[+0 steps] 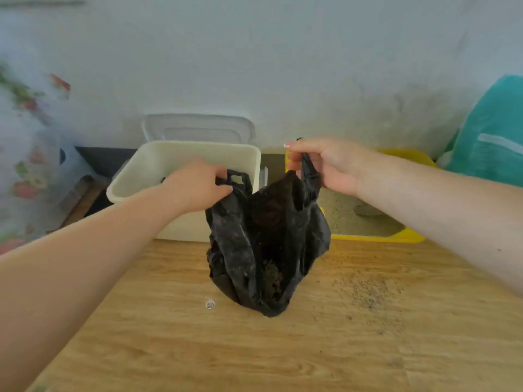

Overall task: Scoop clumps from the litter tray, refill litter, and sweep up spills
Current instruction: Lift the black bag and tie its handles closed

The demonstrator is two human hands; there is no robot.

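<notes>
A black plastic bag hangs open in the middle of the view, its bottom just above the wooden floor, with brownish clumps visible inside. My left hand grips the bag's left handle. My right hand pinches the right handle a little higher. Behind the bag on the right stands a yellow litter tray filled with pale litter; my right arm covers part of it. Spilled litter grains lie scattered on the floor in front of the tray.
A cream plastic bin stands open behind my left hand, its white lid leaning on the wall. A teal cloth bundle sits at the far right, a flowered fabric at the left. A small round bit lies on the floor.
</notes>
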